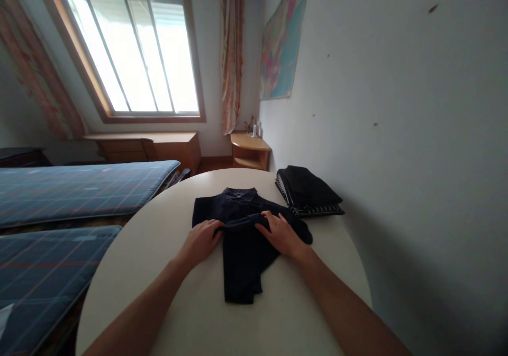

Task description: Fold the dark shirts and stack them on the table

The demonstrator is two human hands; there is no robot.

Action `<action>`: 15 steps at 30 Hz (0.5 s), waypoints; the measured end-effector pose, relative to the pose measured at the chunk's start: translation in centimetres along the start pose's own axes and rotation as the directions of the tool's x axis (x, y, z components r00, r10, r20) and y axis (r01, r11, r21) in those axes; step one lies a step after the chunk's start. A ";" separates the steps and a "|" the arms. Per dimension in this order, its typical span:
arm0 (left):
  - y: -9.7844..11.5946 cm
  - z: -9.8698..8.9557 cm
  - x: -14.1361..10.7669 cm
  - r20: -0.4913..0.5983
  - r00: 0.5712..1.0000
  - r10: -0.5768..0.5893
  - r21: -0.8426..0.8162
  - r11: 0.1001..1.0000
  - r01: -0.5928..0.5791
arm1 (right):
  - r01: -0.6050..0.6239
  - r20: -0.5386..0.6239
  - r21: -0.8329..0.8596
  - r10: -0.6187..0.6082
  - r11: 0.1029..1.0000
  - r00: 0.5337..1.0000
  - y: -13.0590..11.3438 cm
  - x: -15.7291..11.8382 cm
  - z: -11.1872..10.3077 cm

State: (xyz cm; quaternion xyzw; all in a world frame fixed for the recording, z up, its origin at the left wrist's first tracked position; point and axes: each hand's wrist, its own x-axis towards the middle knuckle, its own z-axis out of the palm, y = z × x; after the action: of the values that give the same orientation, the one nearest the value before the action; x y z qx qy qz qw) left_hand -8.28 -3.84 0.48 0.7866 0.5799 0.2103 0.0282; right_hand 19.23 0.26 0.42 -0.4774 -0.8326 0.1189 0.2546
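A dark navy collared shirt (246,255) lies on a round white table (159,292), its collar toward the far side. A folded edge runs across its middle, and a narrower part of the cloth stretches from it toward me. My left hand (204,239) is closed on the left end of this fold, thumb against the cloth. Opposite it, my right hand (280,233) pinches the fold farther right, with its other fingers slightly raised and bent. The cloth between thumb and fingers is partly hidden in both hands.
Folded dark clothes (307,189), some striped, are stacked at the table's right rear, near the white wall (416,160). Two blue plaid mattresses (79,186) are at left. Behind stand a wooden desk (178,139) and a corner shelf (250,142) below a window.
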 end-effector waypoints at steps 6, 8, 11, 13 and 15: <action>-2.2 -1.6 0.7 -0.238 0.957 -0.169 0.072 0.979 0.190 | 0.102 -0.038 -0.026 -0.103 0.994 0.994 -0.3 0.0 0.0; -2.4 -2.2 0.7 -0.286 0.928 -0.238 0.108 0.955 0.278 | 0.144 -0.079 -0.052 -0.148 0.988 0.986 -0.5 0.1 -0.1; -2.2 -2.5 0.6 -0.236 0.912 -0.336 0.157 0.913 0.377 | 0.174 -0.129 -0.110 -0.188 0.979 0.974 -0.7 0.5 -0.4; -1.9 -2.4 0.5 -0.194 0.915 -0.354 0.183 0.903 0.388 | 0.169 -0.151 -0.159 -0.193 0.973 0.969 -0.9 0.6 -0.6; -1.8 -2.1 0.5 -0.173 0.920 -0.352 0.195 0.903 0.382 | 0.146 -0.160 -0.214 -0.182 0.966 0.970 -1.1 0.7 -0.8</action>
State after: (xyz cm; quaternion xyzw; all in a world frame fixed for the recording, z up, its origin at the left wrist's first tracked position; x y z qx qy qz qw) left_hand -10.55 -3.22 2.01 0.6454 0.7383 0.1863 -0.0609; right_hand 18.58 0.21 1.79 -0.4385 -0.8510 -0.0306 0.2875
